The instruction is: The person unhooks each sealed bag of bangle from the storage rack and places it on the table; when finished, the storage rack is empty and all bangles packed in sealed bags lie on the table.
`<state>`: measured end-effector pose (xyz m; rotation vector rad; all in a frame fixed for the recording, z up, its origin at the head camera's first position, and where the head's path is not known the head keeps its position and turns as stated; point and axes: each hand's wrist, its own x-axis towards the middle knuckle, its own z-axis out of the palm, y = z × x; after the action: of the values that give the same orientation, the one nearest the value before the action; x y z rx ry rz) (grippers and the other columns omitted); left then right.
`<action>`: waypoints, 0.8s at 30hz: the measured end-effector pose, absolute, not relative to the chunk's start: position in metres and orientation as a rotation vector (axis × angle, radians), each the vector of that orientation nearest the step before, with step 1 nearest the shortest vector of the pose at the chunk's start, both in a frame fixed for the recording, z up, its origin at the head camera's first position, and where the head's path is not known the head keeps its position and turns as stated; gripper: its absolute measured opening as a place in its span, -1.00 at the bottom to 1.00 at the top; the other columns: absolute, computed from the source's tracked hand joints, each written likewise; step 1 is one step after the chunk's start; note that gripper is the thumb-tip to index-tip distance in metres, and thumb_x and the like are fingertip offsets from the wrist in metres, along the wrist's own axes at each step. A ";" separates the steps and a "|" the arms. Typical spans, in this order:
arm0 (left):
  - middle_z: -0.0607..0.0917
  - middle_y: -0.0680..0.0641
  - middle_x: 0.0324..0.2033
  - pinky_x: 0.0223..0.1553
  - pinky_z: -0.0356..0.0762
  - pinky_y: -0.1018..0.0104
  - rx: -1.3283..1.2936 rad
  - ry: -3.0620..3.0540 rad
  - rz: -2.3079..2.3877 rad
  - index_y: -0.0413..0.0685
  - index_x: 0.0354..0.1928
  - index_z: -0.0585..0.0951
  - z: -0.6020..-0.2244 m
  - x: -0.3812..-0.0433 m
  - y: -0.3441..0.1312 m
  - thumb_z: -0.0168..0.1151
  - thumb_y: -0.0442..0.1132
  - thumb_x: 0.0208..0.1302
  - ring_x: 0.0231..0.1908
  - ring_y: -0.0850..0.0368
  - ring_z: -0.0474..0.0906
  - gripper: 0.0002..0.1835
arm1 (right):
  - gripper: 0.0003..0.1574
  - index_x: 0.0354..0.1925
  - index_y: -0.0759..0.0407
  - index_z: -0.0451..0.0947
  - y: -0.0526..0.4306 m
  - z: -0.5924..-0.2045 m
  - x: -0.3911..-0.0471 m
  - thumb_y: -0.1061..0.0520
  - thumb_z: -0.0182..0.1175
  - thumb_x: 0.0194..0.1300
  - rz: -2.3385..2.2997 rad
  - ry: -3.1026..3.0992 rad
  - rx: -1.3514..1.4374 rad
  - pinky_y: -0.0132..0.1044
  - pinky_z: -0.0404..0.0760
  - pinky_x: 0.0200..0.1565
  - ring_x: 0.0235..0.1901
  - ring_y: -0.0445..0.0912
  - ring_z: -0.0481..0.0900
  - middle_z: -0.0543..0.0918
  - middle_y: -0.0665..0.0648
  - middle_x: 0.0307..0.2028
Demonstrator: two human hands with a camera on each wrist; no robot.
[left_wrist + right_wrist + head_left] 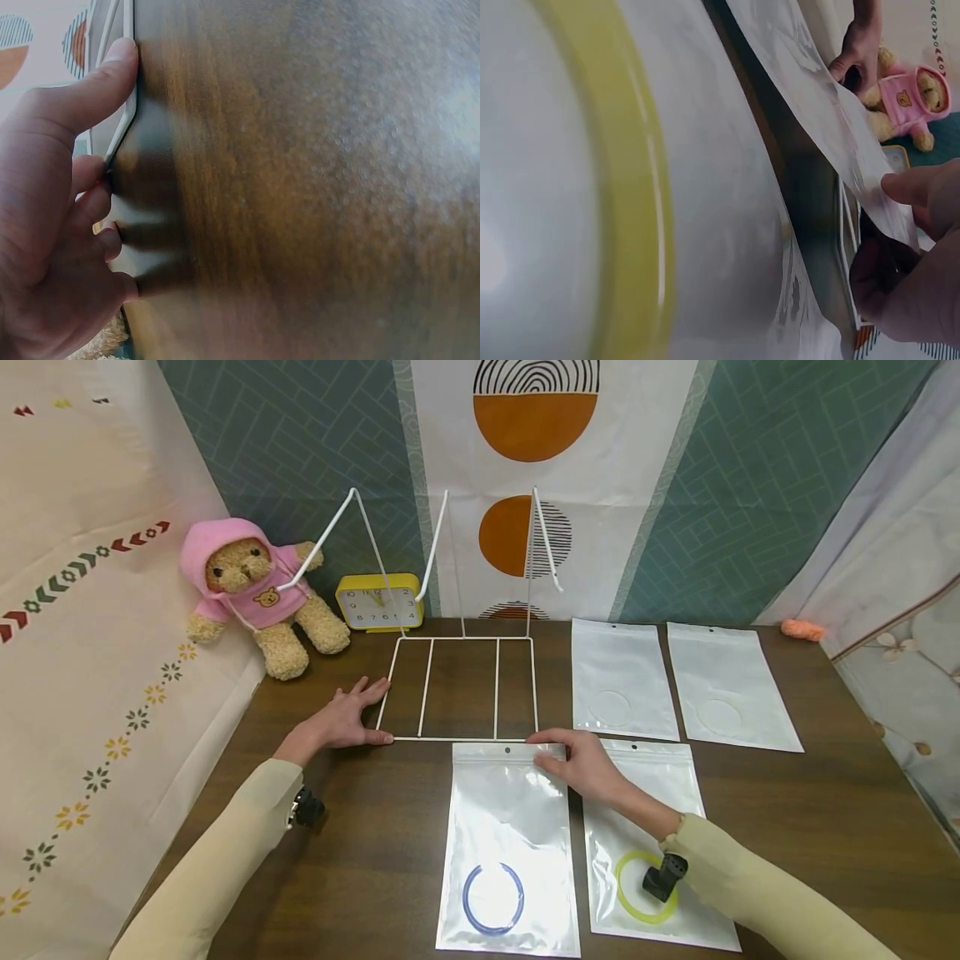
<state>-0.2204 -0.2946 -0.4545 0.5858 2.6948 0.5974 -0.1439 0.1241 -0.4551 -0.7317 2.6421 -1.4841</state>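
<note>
A white wire rack (465, 739) with three upward prongs stands at the back of the table. At its left front corner, my left hand (348, 714) touches the wire with fairly straight, spread fingers and thumb. My right hand (581, 764) is at the rack's right front corner. Its thumb overlaps the top edge of a silvery zip bag (510, 810) that holds a blue ring (492, 931); the right wrist view does not show clearly what the fingers enclose. Below my right forearm lies another silvery bag (637, 802) with a yellow-green ring (621, 889), close up in the right wrist view.
Two white bags (622, 672) (731, 685) lie at the back right, each with a pale ring outline. A teddy bear (258, 593) in a pink hoodie sits at the back left beside a yellow clock (378, 602). An orange object (802, 629) lies at the far right edge.
</note>
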 end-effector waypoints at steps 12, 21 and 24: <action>0.05 -0.24 0.53 0.29 -0.30 -0.50 0.607 2.705 0.601 -0.23 0.56 0.07 -0.458 -0.220 -0.296 0.46 0.16 0.14 0.48 -0.39 -0.24 0.13 | -0.65 -0.12 0.18 0.76 0.123 -0.463 -0.147 0.29 0.48 0.04 -1.274 2.870 -0.877 -0.16 0.45 -0.29 -0.33 0.01 0.49 0.66 0.09 -0.28; 0.02 -0.25 0.54 0.30 -0.32 -0.48 0.595 2.686 0.599 -0.19 0.57 0.04 -0.457 -0.221 -0.296 0.44 0.16 0.16 0.49 -0.39 -0.27 0.13 | -0.69 -0.16 0.22 0.75 0.124 -0.462 -0.149 0.30 0.50 0.04 -1.222 2.915 -0.951 -0.09 0.40 -0.23 -0.28 0.09 0.47 0.60 0.17 -0.25; 0.01 -0.25 0.54 0.31 -0.33 -0.48 0.590 2.687 0.596 -0.19 0.57 0.03 -0.455 -0.222 -0.297 0.44 0.16 0.17 0.49 -0.39 -0.28 0.13 | -0.72 -0.17 0.23 0.74 0.126 -0.459 -0.153 0.31 0.49 0.07 -1.231 2.921 -0.939 -0.08 0.39 -0.22 -0.25 0.11 0.48 0.60 0.18 -0.21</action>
<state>-0.2222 -0.2966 -0.4550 0.5901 2.6870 0.5959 -0.1526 0.1262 -0.4592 -0.9387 2.9206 -1.2309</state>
